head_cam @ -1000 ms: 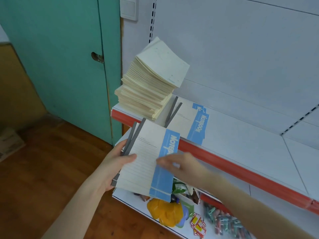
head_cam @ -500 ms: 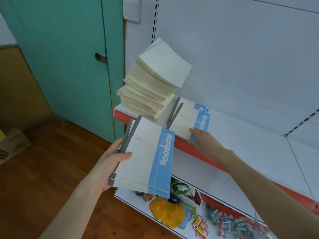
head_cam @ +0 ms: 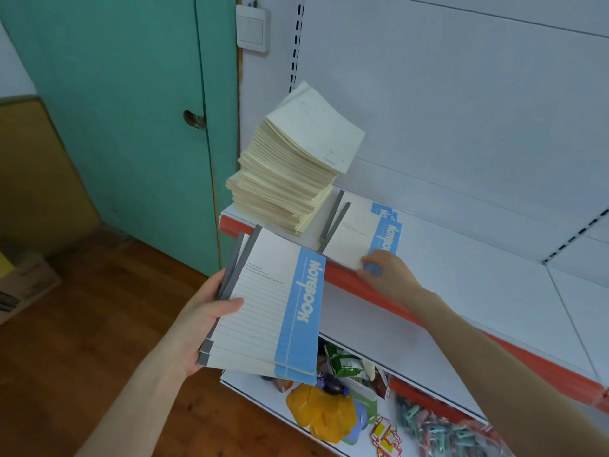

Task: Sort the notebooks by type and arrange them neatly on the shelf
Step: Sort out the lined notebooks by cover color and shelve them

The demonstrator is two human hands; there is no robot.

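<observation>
Several blue-band notebooks (head_cam: 263, 311), three or so by the grey spines, sit fanned in the left grip (head_cam: 204, 328) at lower centre of the frame. The thumb lies across the top cover and the fingers are closed beneath. The lot is held in the air in front of the shelf (head_cam: 478, 285), off its lip. Long axis: bottom of frame to top, leaning right. Grey spines to the left, blue band to the right, covers up.

One cream stack (head_cam: 290, 179), centre frame, at the left end of the shelf: tall, one type only. Its upper half is twisted against the lower and overhangs to the right. Sorted, not squared.

One shelved blue-band pile (head_cam: 356, 232), just right of the cream stack: two copies or so, lying flat. Its long axis runs from the red front lip toward the back panel, leaning right like the held lot. The spines are splayed apart and the bands are out of line.

Right of centre, the right grip (head_cam: 385, 272) has its fingers curled over the near blue corner of that pile at the lip, pinching it.

Status, by judgement: two types are separated and the second pile is begun. Outstanding: held copies to be laid on, pile to be squared, cream stack to be trued.
</observation>
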